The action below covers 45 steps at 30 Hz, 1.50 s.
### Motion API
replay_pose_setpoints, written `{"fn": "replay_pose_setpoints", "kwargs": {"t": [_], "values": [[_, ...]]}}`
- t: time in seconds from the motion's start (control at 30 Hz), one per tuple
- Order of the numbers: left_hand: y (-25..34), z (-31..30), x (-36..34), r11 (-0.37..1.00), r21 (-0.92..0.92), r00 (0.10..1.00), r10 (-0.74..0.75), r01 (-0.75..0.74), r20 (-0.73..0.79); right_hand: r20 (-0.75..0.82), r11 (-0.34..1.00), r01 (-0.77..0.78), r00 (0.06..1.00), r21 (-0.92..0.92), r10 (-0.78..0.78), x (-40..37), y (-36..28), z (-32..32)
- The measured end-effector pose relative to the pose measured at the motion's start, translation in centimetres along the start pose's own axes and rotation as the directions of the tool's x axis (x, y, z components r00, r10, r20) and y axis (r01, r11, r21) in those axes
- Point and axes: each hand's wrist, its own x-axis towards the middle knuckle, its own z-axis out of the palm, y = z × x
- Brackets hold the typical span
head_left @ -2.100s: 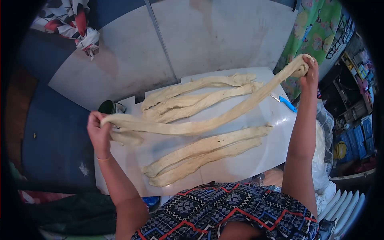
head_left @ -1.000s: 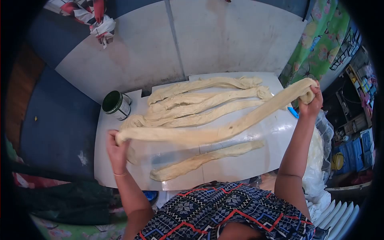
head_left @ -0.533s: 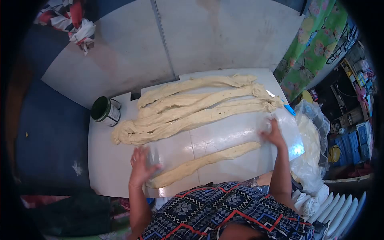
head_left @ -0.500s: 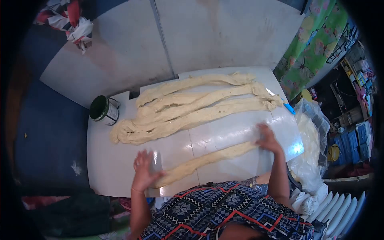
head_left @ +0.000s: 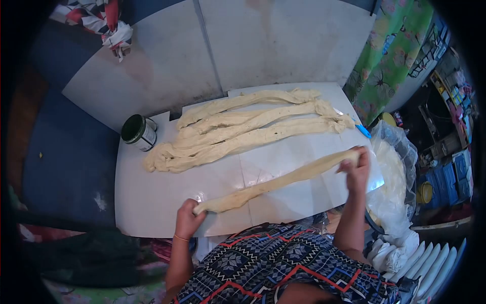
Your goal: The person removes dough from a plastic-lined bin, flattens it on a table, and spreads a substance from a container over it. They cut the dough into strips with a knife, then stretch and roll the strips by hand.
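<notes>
A long strip of pale dough stretches between my two hands near the front of the white table. My left hand is closed round its left end. The right end is gripped in my right hand, which looks raised a little over the table's right side. Behind this strip, several long dough ropes lie side by side, bunched together at their left end.
A dark green container stands at the table's back left. A blue-handled tool lies at the right edge. Beyond that edge is a clear plastic bag with pale contents. Wall panels rise behind.
Both hands were open beside the strip and have now closed on its ends. My right hand has moved up and right, drawing the strip longer and straighter. The camera view has shifted slightly.
</notes>
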Motion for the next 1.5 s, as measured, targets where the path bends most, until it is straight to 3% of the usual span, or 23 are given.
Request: {"fn": "replay_pose_setpoints", "kwargs": {"t": [0.03,0.1,0.17,0.23,0.3,0.33,0.37,0.4,0.43,0.5,0.7,0.8,0.9,1.07,1.13,1.2,1.27,1.4,1.47,1.5], "values": [[0.2,-1.0,0.1,1.0,0.009,1.0,0.008,-0.008,0.007,-0.083,0.992,0.112,0.991,0.052,-0.107,0.8,-1.9,-0.5],[0.3,-3.2,0.3,0.981,-0.13,0.962,0.111,-0.146,-0.248,-0.179,0.988,0.15,0.974,0.031,-0.142,1.8,-4.6,-2.9],[0.6,-5.9,0.2,0.93,-0.27,0.896,0.116,-0.25,-0.429,-0.236,0.984,0.165,0.961,0.066,-0.145,2.3,-5.2,-5.3],[2.1,-8.7,-0.1,0.936,-0.25,0.899,0.124,-0.246,-0.419,-0.286,0.978,0.18,0.947,0.105,-0.144,2.3,-4.9,-7.6],[2.6,-9.0,0.3,0.944,-0.226,0.902,0.131,-0.24,-0.41,-0.296,0.996,0.09,0.951,-0.017,-0.091,1.5,-1.8,-10.0],[2.4,-8.4,0.8,0.974,-0.082,0.935,0.176,-0.211,-0.308,-0.272,0.996,-0.037,0.962,-0.082,0.013,0.9,-0.1,-11.6],[1.8,-7.4,1.4,0.979,0.067,0.959,0.204,-0.194,-0.196,-0.283,0.943,-0.142,0.958,-0.3,0.055,0.3,2.1,-12.9],[-1.1,-5.4,1.7,0.998,0.031,0.995,0.065,-0.063,-0.076,-0.304,0.833,-0.242,0.948,-0.498,0.094,-0.4,4.9,-14.6],[-2.4,-3.6,1.4,0.997,0.033,0.995,0.066,-0.064,-0.068,-0.187,0.519,-0.188,0.981,-0.834,0.055,-1.8,8.9,-17.9],[-3.2,-0.6,0.4,0.89,0.415,0.966,0.245,-0.189,-0.085,-0.173,0.198,-0.155,0.982,-0.968,-0.078,-4.1,8.7,-15.4],[-3.8,-1.3,-1.2,0.892,0.43,0.977,0.195,-0.142,-0.082,-0.191,0.228,-0.18,0.981,-0.957,-0.025,-4.2,8.1,-14.2],[-6.4,-1.9,-1.9,0.86,0.509,0.986,0.119,-0.044,-0.116,-0.173,0.238,-0.157,0.984,-0.958,-0.045,-4.3,8.3,-14.2],[-7.3,-1.8,-1.9,0.865,0.499,0.989,0.108,-0.044,-0.1,-0.173,0.236,-0.153,0.982,-0.96,-0.07,-4.4,8.3,-13.9],[-5.4,-1.7,-1.6,0.876,0.47,0.994,-0.102,0.108,-0.037,-0.188,0.248,-0.174,0.982,-0.953,-0.034,-4.1,7.9,-13.6],[-2.8,-1.3,-1.1,0.887,0.463,1.0,-0.006,-0.001,0.014,-0.162,0.26,-0.158,0.987,-0.953,0.005,-4.4,7.9,-14.5],[0.0,0.7,-0.2,0.89,0.424,0.984,0.128,-0.169,0.124,-0.029,0.438,-0.098,0.986,-0.894,0.164,-4.4,8.1,-16.1],[3.0,4.2,1.0,0.83,0.469,0.946,0.203,-0.304,0.254,0.007,0.401,-0.078,0.979,-0.913,0.205,-4.4,7.6,-16.0],[5.4,11.8,3.0,0.777,0.517,0.934,0.31,-0.358,0.179,0.01,0.264,-0.058,0.968,-0.963,0.249,-4.0,6.9,-14.4],[8.7,12.9,4.3,0.721,0.496,0.874,0.371,-0.483,0.312,0.022,0.261,-0.046,0.968,-0.964,0.25,-4.0,7.1,-14.5],[9.6,14.0,5.0,0.728,0.491,0.877,0.366,-0.479,0.312,0.027,0.266,-0.041,0.968,-0.963,0.248,-4.0,7.1,-14.5]]}}
